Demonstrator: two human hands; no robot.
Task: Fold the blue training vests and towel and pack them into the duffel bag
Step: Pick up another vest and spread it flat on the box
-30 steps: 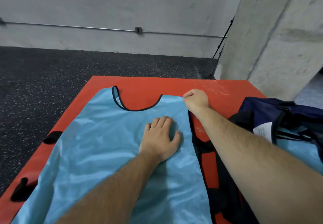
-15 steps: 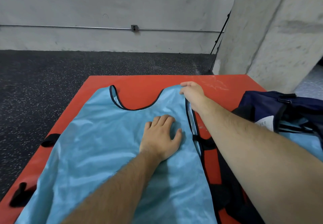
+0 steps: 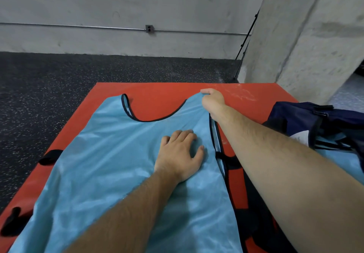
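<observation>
Close head-worn view, downward onto vest

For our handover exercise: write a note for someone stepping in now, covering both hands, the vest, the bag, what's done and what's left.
Left hand: flat, pressing the vest onto the red mat.
Right hand: pinching the vest's far right shoulder.
Duffel bag: right of the vest, blue fabric by it.
Done: vest spread flat.
Left: fold and pack it; towel not in view.
</observation>
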